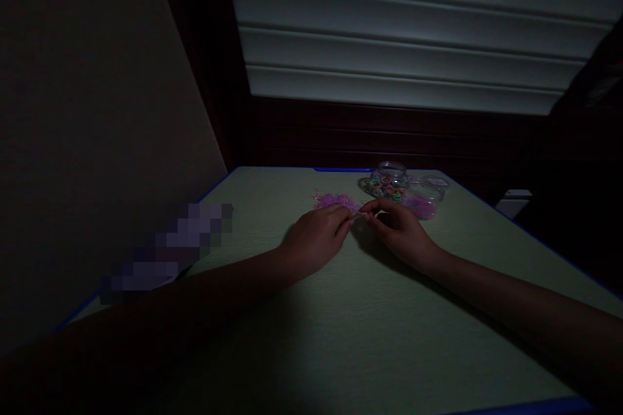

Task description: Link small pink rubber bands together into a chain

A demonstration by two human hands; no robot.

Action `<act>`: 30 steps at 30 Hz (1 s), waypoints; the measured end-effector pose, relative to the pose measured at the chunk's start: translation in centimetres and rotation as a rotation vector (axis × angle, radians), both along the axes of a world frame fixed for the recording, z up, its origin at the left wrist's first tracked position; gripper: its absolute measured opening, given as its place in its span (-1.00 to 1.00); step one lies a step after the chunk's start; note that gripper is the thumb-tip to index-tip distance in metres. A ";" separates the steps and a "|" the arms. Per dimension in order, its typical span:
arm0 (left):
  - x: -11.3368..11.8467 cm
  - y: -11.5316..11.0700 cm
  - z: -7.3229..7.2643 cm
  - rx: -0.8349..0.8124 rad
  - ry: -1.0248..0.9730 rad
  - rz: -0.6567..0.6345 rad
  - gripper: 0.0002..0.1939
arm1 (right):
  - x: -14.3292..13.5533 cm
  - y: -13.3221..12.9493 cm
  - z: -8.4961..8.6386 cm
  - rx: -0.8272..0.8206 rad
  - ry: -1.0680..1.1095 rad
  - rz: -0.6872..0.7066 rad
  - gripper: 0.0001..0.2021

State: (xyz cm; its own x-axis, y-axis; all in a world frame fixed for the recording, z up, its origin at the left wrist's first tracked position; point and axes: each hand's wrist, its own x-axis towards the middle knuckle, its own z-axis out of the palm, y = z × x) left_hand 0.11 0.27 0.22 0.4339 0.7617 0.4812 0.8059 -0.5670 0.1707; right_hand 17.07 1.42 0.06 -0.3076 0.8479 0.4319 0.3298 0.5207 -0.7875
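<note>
My left hand (318, 237) is closed in a pinch just in front of a loose pile of small pink and purple elastic bands (335, 201). Facing it, my right hand (396, 233) pinches with thumb and index finger. Between the two sets of fingertips runs a thin pale strand that looks like one small elastic band (359, 214), gripped from both sides. Dim light blurs its detail. Behind my right hand stands a clear jar of colourful hair ties (388, 181). Beside it is a clear container with pink bands (421, 201), partly hidden by that hand.
The pale green table (311, 337) has a blue edge. A pixelated flat item (170, 246) lies along its left side. A wall rises at left, and a slatted shutter (389, 32) is beyond the table. A whitish object (513, 203) stands off the right edge.
</note>
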 end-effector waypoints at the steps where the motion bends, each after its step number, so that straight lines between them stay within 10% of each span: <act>1: 0.0 0.0 0.0 0.001 -0.001 0.002 -0.79 | 0.0 0.0 0.0 0.000 0.009 -0.012 -0.82; 30: 0.0 0.0 0.0 -0.012 0.023 -0.019 -0.76 | 0.5 0.5 0.0 0.297 -0.280 -0.095 -0.90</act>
